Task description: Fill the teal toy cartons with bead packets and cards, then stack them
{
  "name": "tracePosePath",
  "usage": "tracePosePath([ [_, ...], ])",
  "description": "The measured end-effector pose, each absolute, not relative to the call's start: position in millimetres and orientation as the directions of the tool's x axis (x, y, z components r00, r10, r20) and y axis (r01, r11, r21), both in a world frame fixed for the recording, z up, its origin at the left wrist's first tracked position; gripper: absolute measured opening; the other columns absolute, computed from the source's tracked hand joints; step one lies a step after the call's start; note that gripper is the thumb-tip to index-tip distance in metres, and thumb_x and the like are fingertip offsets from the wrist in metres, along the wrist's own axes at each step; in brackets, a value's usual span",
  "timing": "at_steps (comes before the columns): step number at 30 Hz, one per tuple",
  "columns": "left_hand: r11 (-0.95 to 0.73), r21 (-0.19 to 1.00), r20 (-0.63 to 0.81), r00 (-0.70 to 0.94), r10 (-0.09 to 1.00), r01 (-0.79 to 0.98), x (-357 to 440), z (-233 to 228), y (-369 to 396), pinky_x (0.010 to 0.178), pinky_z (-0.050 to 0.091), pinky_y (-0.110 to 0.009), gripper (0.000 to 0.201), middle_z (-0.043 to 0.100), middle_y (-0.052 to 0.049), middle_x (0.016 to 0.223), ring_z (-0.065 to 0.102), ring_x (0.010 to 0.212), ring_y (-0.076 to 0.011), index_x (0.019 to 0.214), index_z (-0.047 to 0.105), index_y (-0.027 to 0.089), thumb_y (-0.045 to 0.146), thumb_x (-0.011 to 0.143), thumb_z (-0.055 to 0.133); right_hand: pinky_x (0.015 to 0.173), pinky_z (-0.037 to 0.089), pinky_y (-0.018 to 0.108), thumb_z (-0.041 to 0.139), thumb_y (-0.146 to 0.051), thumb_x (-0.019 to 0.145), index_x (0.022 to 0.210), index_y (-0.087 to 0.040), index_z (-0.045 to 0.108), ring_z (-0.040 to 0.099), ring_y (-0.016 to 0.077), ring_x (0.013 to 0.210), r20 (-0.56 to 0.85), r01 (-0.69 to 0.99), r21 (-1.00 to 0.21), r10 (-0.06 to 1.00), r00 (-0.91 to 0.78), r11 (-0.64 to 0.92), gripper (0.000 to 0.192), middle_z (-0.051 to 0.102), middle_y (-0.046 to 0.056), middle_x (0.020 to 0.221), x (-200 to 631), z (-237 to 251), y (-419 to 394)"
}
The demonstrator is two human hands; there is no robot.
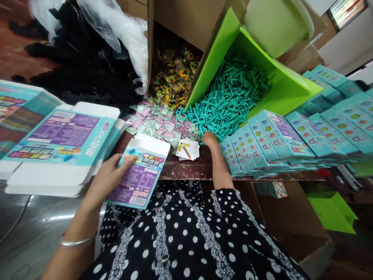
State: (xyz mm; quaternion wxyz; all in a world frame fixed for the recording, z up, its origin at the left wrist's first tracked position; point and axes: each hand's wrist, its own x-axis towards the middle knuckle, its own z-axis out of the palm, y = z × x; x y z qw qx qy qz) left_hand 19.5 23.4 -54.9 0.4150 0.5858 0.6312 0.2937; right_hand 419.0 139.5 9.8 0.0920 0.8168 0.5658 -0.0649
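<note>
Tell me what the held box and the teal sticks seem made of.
Box: likely thin printed card, smooth; its bare white flap looks papery.
Teal sticks: possibly plastic, given uniform colour and stiff, straight shapes; finish unclear.

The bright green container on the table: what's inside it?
Many turquoise sticks, heaped inside the green container and spilling out toward the right hand. Its floor, and anything beneath the heap, is covered.

Two hands: one left hand, one right hand. One carton in the left. One small stack of cards near the worktop's front edge. One bracelet. Teal sticks, sachets: too many to count.
</note>
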Motion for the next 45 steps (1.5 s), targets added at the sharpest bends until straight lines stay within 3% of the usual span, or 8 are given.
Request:
tracePosePath([
  [7, 0.160, 0.879, -0.196, 0.034, 0.980, 0.450, 23.4, -65.0, 36.5, 0.078, 0.054, -0.037, 0.074, 0.082, -0.010, 0.102, 0.073, 0.096, -0.0338, 0.104, 0.075, 0.018, 0.088, 0.089, 0.060, 0.098, 0.057, 0.034, 0.066, -0.017, 0.104, 0.132, -0.006, 0.080, 0.076, 0.0362, 0.131, -0.191, 0.920, 0.096, 0.900, 0.391, -0.379, 0.034, 0.077, 0.031, 0.136, 422.6, 10.4, 141.2],
  [10, 0.169, 0.887, -0.196, 0.019, 0.980, 0.429, 23.5, -68.0, 40.6, 0.075, 0.055, -0.036, 0.075, 0.082, -0.011, 0.098, 0.073, 0.092, -0.0334, 0.100, 0.075, 0.019, 0.091, 0.086, 0.059, 0.102, 0.057, 0.041, 0.051, -0.019, 0.111, 0.140, -0.004, 0.074, 0.075, 0.0397, 0.130, -0.081, 0.919, 0.101, 0.917, 0.390, -0.382, 0.040, 0.075, 0.034, 0.138, 422.3, 38.5, 143.0],
  [15, 0.169, 0.882, -0.192, 0.008, 0.981, 0.440, 24.6, -76.4, 45.4, 0.076, 0.054, -0.037, 0.075, 0.084, -0.012, 0.101, 0.076, 0.097, -0.0349, 0.100, 0.076, 0.019, 0.091, 0.086, 0.059, 0.105, 0.056, 0.042, 0.042, -0.026, 0.114, 0.147, -0.014, 0.068, 0.077, 0.0353, 0.121, 0.127, 0.998, -0.045, 0.991, 0.053, -0.047, 0.044, 0.081, 0.019, 0.129, 372.0, 56.8, 184.6],
  [22, 0.153, 0.901, -0.147, -0.045, 0.988, 0.406, 30.4, -75.1, 39.0, 0.085, 0.055, -0.039, 0.071, 0.084, -0.011, 0.103, 0.077, 0.099, -0.0357, 0.100, 0.076, 0.021, 0.088, 0.087, 0.058, 0.108, 0.057, 0.039, 0.045, -0.032, 0.115, 0.136, -0.017, 0.077, 0.077, 0.0337, 0.126, 0.042, 0.978, -0.040, 0.978, -0.205, 0.206, 0.041, 0.083, 0.018, 0.128, 260.1, 18.2, 280.3],
  [26, 0.161, 0.903, -0.152, -0.054, 0.987, 0.398, 31.4, -76.9, 39.1, 0.085, 0.055, -0.040, 0.069, 0.084, -0.011, 0.104, 0.078, 0.099, -0.0361, 0.101, 0.076, 0.021, 0.087, 0.088, 0.058, 0.112, 0.055, 0.039, 0.054, -0.029, 0.112, 0.147, -0.024, 0.072, 0.074, 0.0309, 0.134, 0.042, 0.936, -0.121, 0.944, -0.328, 0.331, 0.039, 0.080, 0.011, 0.141, 206.7, 5.0, 313.6],
  [34, 0.168, 0.921, -0.157, -0.060, 0.986, 0.350, 32.1, -83.9, 39.7, 0.088, 0.057, -0.042, 0.069, 0.086, -0.012, 0.109, 0.079, 0.102, -0.0381, 0.105, 0.077, 0.022, 0.087, 0.089, 0.060, 0.103, 0.057, 0.034, 0.064, -0.041, 0.109, 0.124, -0.011, 0.077, 0.076, 0.0269, 0.119, -0.057, 0.935, -0.203, 0.950, -0.306, 0.290, 0.036, 0.081, 0.021, 0.129, 137.8, 0.2, 349.6],
  [39, 0.163, 0.924, -0.151, -0.061, 0.987, 0.346, 32.1, -84.3, 39.0, 0.088, 0.057, -0.043, 0.067, 0.085, -0.012, 0.108, 0.079, 0.102, -0.0378, 0.104, 0.078, 0.022, 0.085, 0.091, 0.060, 0.092, 0.055, 0.027, 0.077, -0.034, 0.097, 0.108, -0.009, 0.080, 0.076, 0.0219, 0.102, -0.109, 0.925, -0.209, 0.933, -0.344, 0.317, 0.027, 0.082, 0.014, 0.109, 147.3, 15.0, 349.5],
  [45, 0.176, 0.941, -0.162, -0.070, 0.984, 0.290, 31.6, -84.2, 38.8, 0.089, 0.056, -0.044, 0.069, 0.085, -0.013, 0.110, 0.078, 0.103, -0.0382, 0.106, 0.077, 0.020, 0.085, 0.087, 0.064, 0.085, 0.050, 0.027, 0.068, -0.036, 0.102, 0.097, -0.012, 0.081, 0.071, 0.0203, 0.090, 0.074, 0.932, -0.243, 0.964, -0.257, 0.268, 0.027, 0.079, 0.008, 0.094, 216.5, 52.1, 312.9],
])
